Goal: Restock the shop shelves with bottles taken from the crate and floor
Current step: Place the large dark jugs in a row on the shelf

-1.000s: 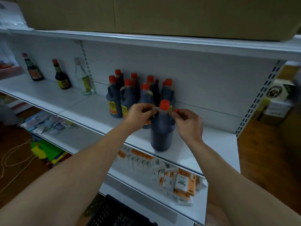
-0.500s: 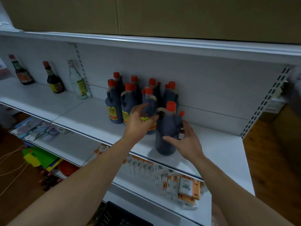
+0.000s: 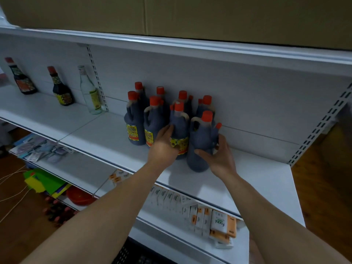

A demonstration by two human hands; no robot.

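Several dark bottles with red caps and handles stand clustered on the white middle shelf [image 3: 247, 180]. My right hand [image 3: 219, 159] wraps the lower body of the front bottle [image 3: 200, 141], which stands upright on the shelf at the cluster's right front. My left hand [image 3: 163, 145] grips the labelled bottle [image 3: 180, 128] just left of it, fingers over its yellow label. The black crate [image 3: 137, 256] shows only as a dark grid at the bottom edge.
Two dark sauce bottles [image 3: 61, 88] and a clear bottle [image 3: 89, 92] stand further left on the same shelf. Boxes of tissues [image 3: 219, 221] fill the shelf below. Cardboard cartons [image 3: 171, 16] sit on the top shelf. Wooden floor [image 3: 327, 187] lies to the right.
Both hands dropped from the front bottle's neck to bottle bodies: the right now cups the front bottle's base, the left holds the labelled bottle beside it. The front bottle sits closer to the cluster.
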